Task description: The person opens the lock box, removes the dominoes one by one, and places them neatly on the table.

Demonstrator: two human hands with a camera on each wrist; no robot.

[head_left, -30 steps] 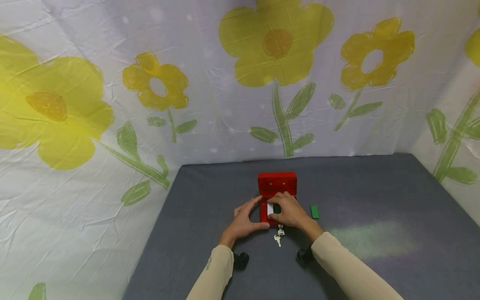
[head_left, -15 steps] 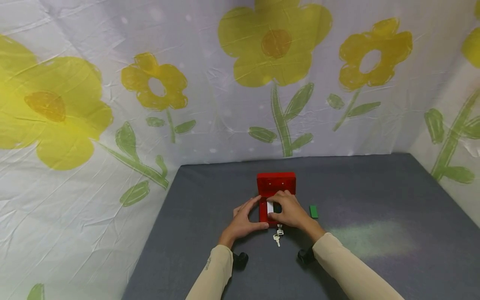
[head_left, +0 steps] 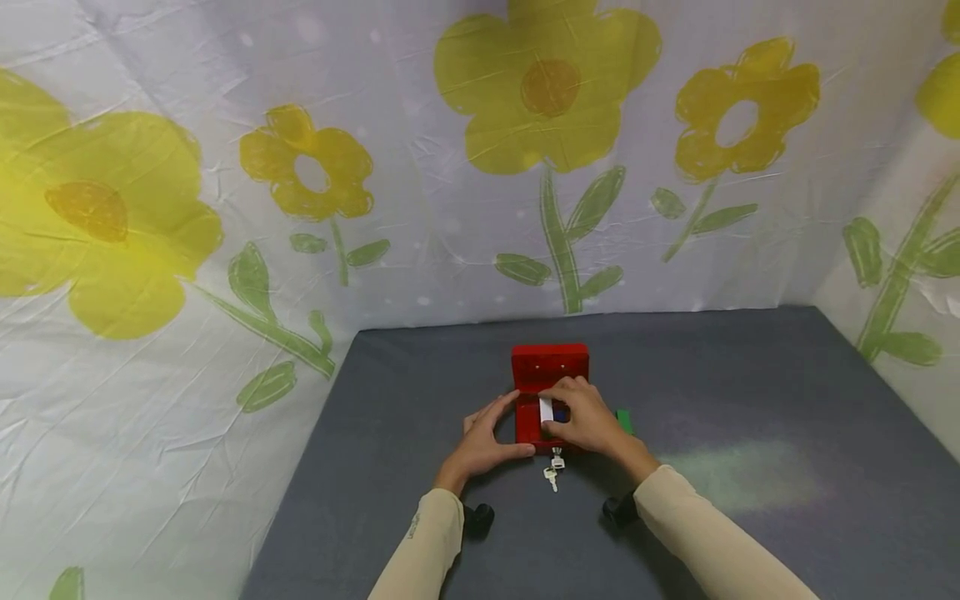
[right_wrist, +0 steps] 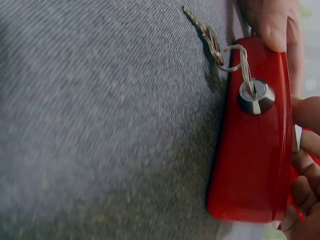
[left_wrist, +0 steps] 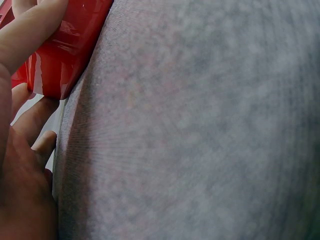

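Note:
A small red cash box stands on the table with its lid raised. My left hand grips its left side, thumb at the front corner and fingers along the side toward the back. Over the box's inside, my right hand pinches a flat white block between thumb and fingers. Something dark blue shows beneath that hand. One key sits in the front lock in the right wrist view, and a second key hangs from it on a ring. The right part of the box is hidden by my hand.
A green block lies on the grey table right of the box, partly covered by my right wrist. Behind the table hangs a white cloth printed with yellow flowers.
My right hand has shifted slightly right with the white block, which now leans a little. Dark blue has come into sight beside it. My left hand keeps its place on the cash box.

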